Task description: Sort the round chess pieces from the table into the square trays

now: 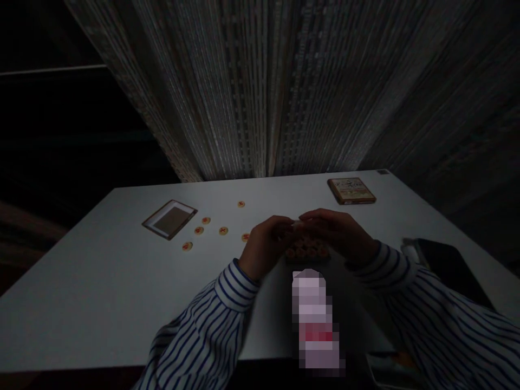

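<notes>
My left hand (266,244) and my right hand (341,230) meet with bent fingers near the middle of the white table. A small pale thing (298,222) shows between their fingertips, too dim to name. Just below my fingers, several round Chinese chess pieces (306,252) sit packed together in rows, partly covered by both hands. One loose piece (245,237) lies right beside my left hand, its edge hidden behind it. Farther left, several more pieces with red characters are scattered, among them one piece (223,231) lying flat.
An open, shallow box part (149,222) rests on the table's left side. At the back right lies a printed box lid (352,190). A dark flat object (450,268) is by my right forearm. A pixelated patch covers something in front of me. Hanging strand curtains (260,97) stand behind the table.
</notes>
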`<state>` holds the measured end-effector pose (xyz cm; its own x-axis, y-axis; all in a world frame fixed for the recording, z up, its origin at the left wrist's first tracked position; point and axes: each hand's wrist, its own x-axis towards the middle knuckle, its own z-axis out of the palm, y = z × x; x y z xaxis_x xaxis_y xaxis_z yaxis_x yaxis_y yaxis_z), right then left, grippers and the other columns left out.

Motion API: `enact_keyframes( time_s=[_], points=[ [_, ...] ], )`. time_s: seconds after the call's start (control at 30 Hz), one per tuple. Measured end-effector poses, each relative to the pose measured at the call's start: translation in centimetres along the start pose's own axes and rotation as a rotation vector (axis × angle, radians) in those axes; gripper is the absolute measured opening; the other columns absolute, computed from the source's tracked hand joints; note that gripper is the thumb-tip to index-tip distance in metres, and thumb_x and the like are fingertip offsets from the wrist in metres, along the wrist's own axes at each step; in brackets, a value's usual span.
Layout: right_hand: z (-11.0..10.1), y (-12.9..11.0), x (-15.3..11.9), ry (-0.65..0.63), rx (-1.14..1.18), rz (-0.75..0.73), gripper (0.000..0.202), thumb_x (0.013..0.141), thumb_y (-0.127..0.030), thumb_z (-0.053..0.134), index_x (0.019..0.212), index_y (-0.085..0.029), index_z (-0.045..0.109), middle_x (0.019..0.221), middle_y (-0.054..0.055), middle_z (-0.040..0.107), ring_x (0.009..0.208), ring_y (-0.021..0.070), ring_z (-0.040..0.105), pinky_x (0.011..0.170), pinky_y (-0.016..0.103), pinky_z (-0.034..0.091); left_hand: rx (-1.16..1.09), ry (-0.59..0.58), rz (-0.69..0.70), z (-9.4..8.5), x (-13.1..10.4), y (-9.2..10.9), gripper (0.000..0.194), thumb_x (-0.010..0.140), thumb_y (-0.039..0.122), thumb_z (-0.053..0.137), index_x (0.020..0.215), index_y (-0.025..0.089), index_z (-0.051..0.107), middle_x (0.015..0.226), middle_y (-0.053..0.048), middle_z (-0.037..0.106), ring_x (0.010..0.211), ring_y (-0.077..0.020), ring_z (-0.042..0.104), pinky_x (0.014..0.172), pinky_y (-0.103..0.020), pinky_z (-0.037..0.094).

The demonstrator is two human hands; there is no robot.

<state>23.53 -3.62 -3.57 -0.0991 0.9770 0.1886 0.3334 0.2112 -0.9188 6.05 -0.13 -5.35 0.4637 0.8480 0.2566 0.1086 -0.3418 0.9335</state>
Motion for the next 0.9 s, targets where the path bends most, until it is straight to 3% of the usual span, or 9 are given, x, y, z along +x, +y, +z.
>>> enact_keyframes(
  time_s=[0.1, 0.2, 0.43, 0.57, 0.73, 0.9],
  points=[
    [-0.7, 0.5, -1.0, 0.001, -0.021, -0.033, 0.033, 0.074, -0.041, 0.06, 0.098, -0.019, 0.061, 0.084, 0.004, 0.07, 0.076, 0.0157, 0.065, 0.068, 0.031, 0.054, -0.254, -0.014, -0.162, 1.2, 0.6, -0.2, 0.018, 0.067, 0.014, 0.067, 0.084, 0.015, 0.061, 0.084, -0.004, 0.07, 0.078, -0.014, 0.064, 0.072, -0.03, 0.052],
    [-1.3, 1.2, -1.6, -0.008, -0.138, -0.099, 0.03, 0.077, -0.037, 0.057, 0.101, -0.019, 0.062, 0.094, 0.005, 0.069, 0.085, 0.0162, 0.063, 0.075, 0.034, 0.053, -0.372, -0.041, -0.267, 1.9, 1.0, -0.6, 0.017, 0.068, 0.015, 0.066, 0.084, 0.015, 0.063, 0.087, -0.005, 0.07, 0.08, -0.0152, 0.064, 0.075, -0.033, 0.051],
    [-2.7, 2.2, -1.7, -0.079, -0.43, -0.282, 0.028, 0.082, -0.03, 0.051, 0.108, -0.021, 0.059, 0.095, 0.005, 0.066, 0.082, 0.0135, 0.061, 0.072, 0.03, 0.051, -0.266, -0.129, -0.343, 2.5, 1.8, -0.9, 0.019, 0.075, 0.01, 0.059, 0.091, 0.015, 0.067, 0.097, -0.006, 0.069, 0.088, -0.0154, 0.064, 0.083, -0.035, 0.05],
    [-3.3, 2.9, -1.1, -0.096, -0.556, -0.318, 0.023, 0.08, -0.028, 0.052, 0.099, -0.02, 0.062, 0.089, 0.005, 0.066, 0.079, 0.014, 0.06, 0.07, 0.03, 0.049, -0.094, -0.207, -0.288, 2.6, 2.4, -0.5, 0.021, 0.078, 0.011, 0.055, 0.095, 0.017, 0.067, 0.098, -0.005, 0.07, 0.088, -0.0164, 0.064, 0.083, -0.037, 0.05],
    [-4.0, 4.3, -0.7, -0.15, -0.789, -0.119, 0.023, 0.078, -0.024, 0.054, 0.097, -0.019, 0.064, 0.081, 0.005, 0.067, 0.07, 0.0149, 0.061, 0.065, 0.03, 0.047, 0.401, -0.175, -0.113, 2.9, 2.9, -1.5, 0.022, 0.076, 0.011, 0.055, 0.094, 0.015, 0.067, 0.094, -0.008, 0.069, 0.087, -0.0199, 0.063, 0.081, -0.038, 0.05],
    [-4.3, 5.8, -0.7, -0.233, -0.884, 0.017, 0.022, 0.077, -0.026, 0.054, 0.094, -0.018, 0.065, 0.085, 0.006, 0.067, 0.069, 0.0157, 0.061, 0.064, 0.03, 0.046, 0.621, -0.327, 0.042, 3.7, 3.3, -3.3, 0.021, 0.08, 0.015, 0.049, 0.084, 0.016, 0.069, 0.089, -0.007, 0.068, 0.082, -0.0184, 0.062, 0.076, -0.034, 0.05]
  ],
)
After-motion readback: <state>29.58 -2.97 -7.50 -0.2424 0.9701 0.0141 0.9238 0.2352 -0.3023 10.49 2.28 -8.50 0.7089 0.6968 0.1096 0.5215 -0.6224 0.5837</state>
